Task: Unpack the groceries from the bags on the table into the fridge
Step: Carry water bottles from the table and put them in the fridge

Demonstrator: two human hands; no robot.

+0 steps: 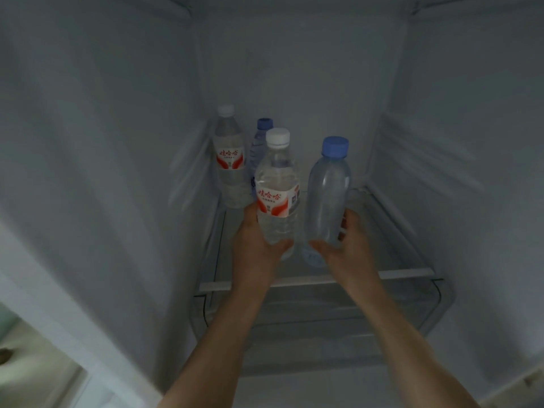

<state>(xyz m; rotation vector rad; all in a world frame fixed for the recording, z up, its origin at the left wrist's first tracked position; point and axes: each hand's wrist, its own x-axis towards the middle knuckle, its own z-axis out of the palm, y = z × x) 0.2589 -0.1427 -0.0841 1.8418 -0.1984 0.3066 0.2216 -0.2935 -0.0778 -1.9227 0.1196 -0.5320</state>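
White fridge walls [117,142] close round me on both sides, and the glass shelf [394,231] runs from its front edge near my wrists back to the rear wall. My left hand [256,245] is wrapped round the lower body of a white-capped bottle [276,187] with a red label; my right hand [344,242] curls round the base of a blue-capped bottle [328,189]. Both stand upright, long axes vertical, side by side and just apart, near the middle of the shelf. I cannot tell whether their bases already touch the glass.

Beyond my left hand, in the rear left corner, a second white-capped bottle [229,154] and a second blue-capped bottle [260,142] stand close together. I judge the next move turns on that: my left bottle lies directly in front of the pair, so it has little room to go back, while the right rear of the shelf lies open ahead of my right hand.
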